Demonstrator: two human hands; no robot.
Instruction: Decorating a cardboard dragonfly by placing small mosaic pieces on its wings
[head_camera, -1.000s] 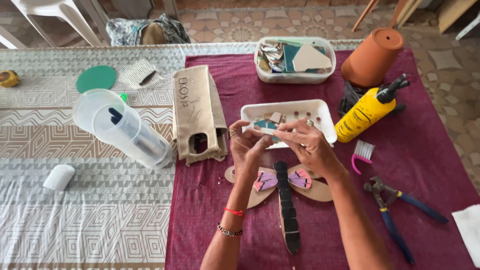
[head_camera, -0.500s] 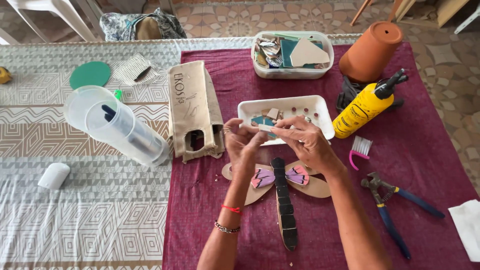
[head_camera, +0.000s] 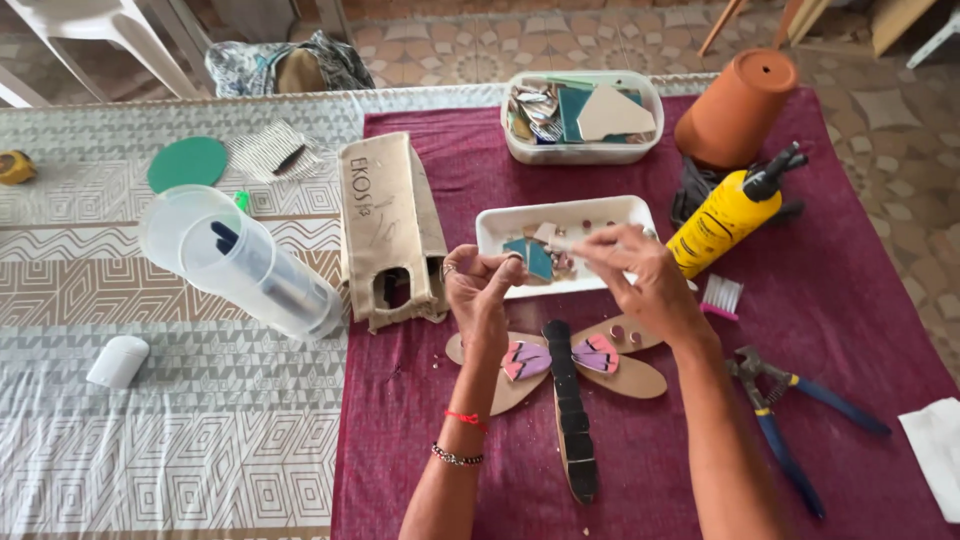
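Picking mosaic bits, the right hand (head_camera: 640, 275) pinched something too small to identify over the white tray (head_camera: 610, 212); left hand (head_camera: 480, 290) curled above the wooden dragonfly (head_camera: 565, 385), likely placing next

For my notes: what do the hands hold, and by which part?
Left hand pinches a small pale piece by its edge; right hand's hold cannot be told.

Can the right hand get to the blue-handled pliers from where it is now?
Probably yes. The right hand is raised over the white tray, and the pliers lie on the maroon cloth beside that forearm, with only bare cloth between. The pink brush sits off that line.
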